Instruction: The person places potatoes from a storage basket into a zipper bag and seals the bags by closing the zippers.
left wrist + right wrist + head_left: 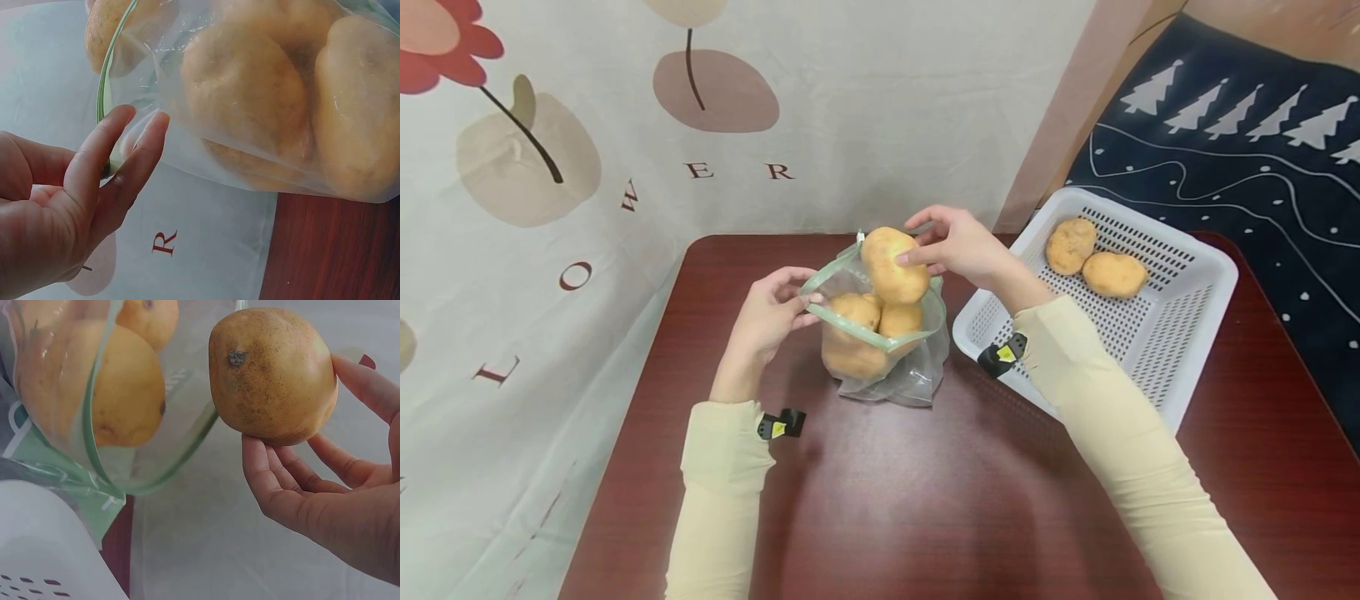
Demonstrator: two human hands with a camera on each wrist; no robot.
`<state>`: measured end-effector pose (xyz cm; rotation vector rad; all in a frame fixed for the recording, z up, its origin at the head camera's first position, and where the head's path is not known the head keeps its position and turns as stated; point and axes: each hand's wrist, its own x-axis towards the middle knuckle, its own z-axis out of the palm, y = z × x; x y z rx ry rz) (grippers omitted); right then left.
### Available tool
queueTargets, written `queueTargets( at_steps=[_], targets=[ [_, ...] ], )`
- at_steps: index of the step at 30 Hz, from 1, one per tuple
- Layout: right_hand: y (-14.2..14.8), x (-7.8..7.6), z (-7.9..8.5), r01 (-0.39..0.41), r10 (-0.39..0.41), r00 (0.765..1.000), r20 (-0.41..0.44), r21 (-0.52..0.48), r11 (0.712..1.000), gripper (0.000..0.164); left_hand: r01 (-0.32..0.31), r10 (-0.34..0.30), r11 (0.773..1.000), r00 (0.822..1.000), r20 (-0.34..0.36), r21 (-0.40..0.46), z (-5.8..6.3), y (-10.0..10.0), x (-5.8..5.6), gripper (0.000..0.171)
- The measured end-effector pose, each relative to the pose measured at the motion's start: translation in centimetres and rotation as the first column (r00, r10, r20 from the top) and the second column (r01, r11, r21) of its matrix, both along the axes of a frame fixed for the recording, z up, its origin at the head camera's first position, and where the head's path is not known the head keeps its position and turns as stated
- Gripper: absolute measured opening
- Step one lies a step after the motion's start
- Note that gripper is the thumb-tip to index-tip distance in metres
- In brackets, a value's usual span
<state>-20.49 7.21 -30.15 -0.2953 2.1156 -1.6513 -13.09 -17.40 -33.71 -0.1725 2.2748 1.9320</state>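
A clear zip bag [917, 383] with a green rim stands on the table, its mouth spread wide. Several potatoes [244, 94] show inside through the plastic. My left hand [767, 312] pinches the bag's rim at the left between thumb and fingers. My right hand [958, 246] holds another potato [272, 375] by its fingertips and thumb, over the bag's opening in the head view. In the right wrist view this potato has a dark spot and sits beside the green rim.
A white perforated basket [1206, 275] stands at the right of the dark red table [880, 500]. Two potatoes [1115, 275] lie in it toward the far side. Behind the table hangs a pale printed cloth [880, 108], with a dark tree-patterned cloth [1247, 183] at the right.
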Motion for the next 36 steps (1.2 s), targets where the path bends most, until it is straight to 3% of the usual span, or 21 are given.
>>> queueTargets(
  at_steps=[12,20,29,36],
  targets=[
    [-0.7,0.0,-0.8,-0.039,0.041,0.999,-0.029,0.059,0.997,0.042,-0.003,0.002,1.000,1.000,0.029,0.010,0.3,0.3,-0.1,0.028],
    [-0.9,0.1,-1.3,0.005,-0.005,1.000,-0.008,-0.034,0.999,0.032,0.047,-0.046,0.999,0.999,0.028,-0.023,0.2,0.4,-0.1,0.028],
    [-1.0,-0.2,-1.7,-0.115,0.116,0.993,-0.003,0.063,0.991,0.031,0.045,-0.045,0.999,0.998,0.038,-0.014,0.1,0.3,-0.1,0.027],
    [-1.5,-0.6,-1.7,-0.142,0.146,0.989,-0.022,0.113,0.983,0.034,0.043,-0.043,0.999,0.998,0.041,0.003,0.1,0.6,-0.2,0.021]
  ],
)
